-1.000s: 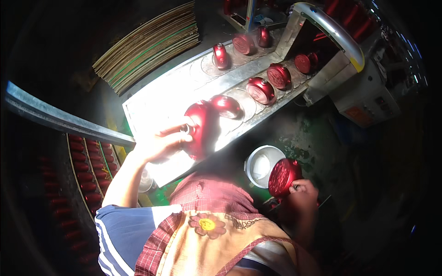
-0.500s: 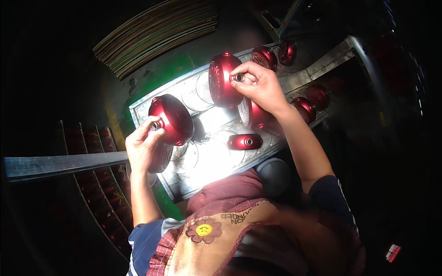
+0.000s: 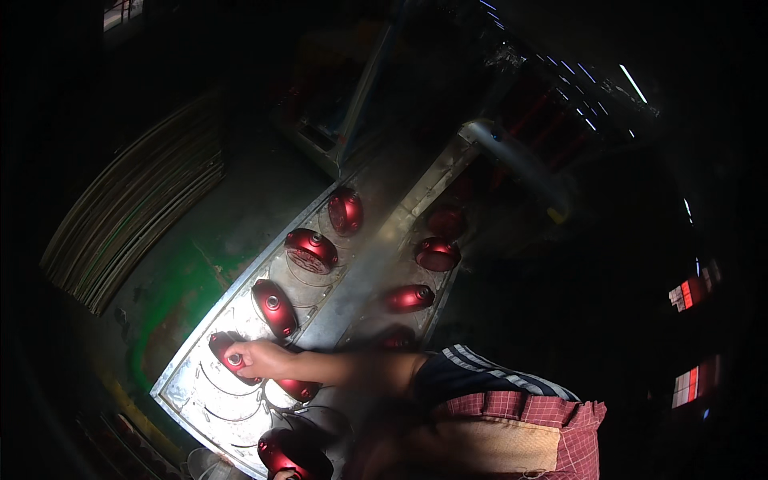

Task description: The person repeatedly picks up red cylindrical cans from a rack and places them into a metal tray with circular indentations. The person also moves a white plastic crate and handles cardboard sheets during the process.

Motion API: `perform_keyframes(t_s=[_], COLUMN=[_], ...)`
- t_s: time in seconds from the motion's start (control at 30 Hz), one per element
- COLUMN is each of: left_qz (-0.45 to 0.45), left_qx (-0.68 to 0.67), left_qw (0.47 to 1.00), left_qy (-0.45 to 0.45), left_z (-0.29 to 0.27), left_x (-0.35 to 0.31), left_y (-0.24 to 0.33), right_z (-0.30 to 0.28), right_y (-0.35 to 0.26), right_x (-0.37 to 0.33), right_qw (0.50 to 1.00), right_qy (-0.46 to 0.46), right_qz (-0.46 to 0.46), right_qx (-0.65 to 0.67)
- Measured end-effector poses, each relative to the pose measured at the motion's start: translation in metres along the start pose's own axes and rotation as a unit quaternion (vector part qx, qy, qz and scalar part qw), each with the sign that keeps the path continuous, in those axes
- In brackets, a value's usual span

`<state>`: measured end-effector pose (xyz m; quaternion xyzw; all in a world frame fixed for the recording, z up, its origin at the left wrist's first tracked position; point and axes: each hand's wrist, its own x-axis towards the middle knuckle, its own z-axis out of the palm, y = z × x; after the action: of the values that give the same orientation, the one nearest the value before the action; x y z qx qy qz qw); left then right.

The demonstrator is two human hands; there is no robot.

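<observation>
Holding a red bottle [image 3: 219,349] by its neck, we have our right hand [image 3: 254,359] narrowed around it, the bottle's body showing above and below the hand, over the bright left part of the surface [image 3: 186,386]. Our left hand [image 3: 285,475] shows just a sliver beside a lower red bottle [image 3: 292,450]; we cannot tell whether it grips.

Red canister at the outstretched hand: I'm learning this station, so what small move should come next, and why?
Probably steady the red canister on the metal table before the right hand lets go. That hand is at its neck, and I can't see whether its base sits flat, while the neighbouring canister stands neck-up without a hand on it.
</observation>
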<state>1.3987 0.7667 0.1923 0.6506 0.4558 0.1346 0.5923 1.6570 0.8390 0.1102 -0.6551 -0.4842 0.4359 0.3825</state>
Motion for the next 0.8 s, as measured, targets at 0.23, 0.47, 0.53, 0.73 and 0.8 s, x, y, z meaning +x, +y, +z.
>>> perform_keyframes(t_s=[0.23,0.47,0.53,0.73,0.8], left_qz=[0.035,-0.025,-0.008,-0.048,-0.039], left_qx=[0.028,-0.024,-0.017,-0.003,0.011], left_qw=[0.995,0.994,0.995,0.992,0.993], left_qy=[-0.089,-0.105,-0.102,-0.113,-0.106], left_z=[0.043,0.126,0.169,0.266,0.290], left_x=[0.009,-0.006,0.001,0.022,0.028], left_y=[0.017,0.050,0.064,0.120,0.135], right_z=[-0.072,-0.152,-0.185,-0.256,-0.273], right_y=[-0.007,0.049,0.069,0.094,0.097], right_x=[-0.114,-0.217,-0.232,-0.250,-0.247], right_qw=[0.980,0.996,0.991,0.981,0.982], right_qy=[-0.097,0.077,0.087,0.163,0.164], right_qz=[-0.026,-0.039,-0.026,-0.095,-0.089], right_qx=[0.170,0.013,0.097,0.041,0.038])
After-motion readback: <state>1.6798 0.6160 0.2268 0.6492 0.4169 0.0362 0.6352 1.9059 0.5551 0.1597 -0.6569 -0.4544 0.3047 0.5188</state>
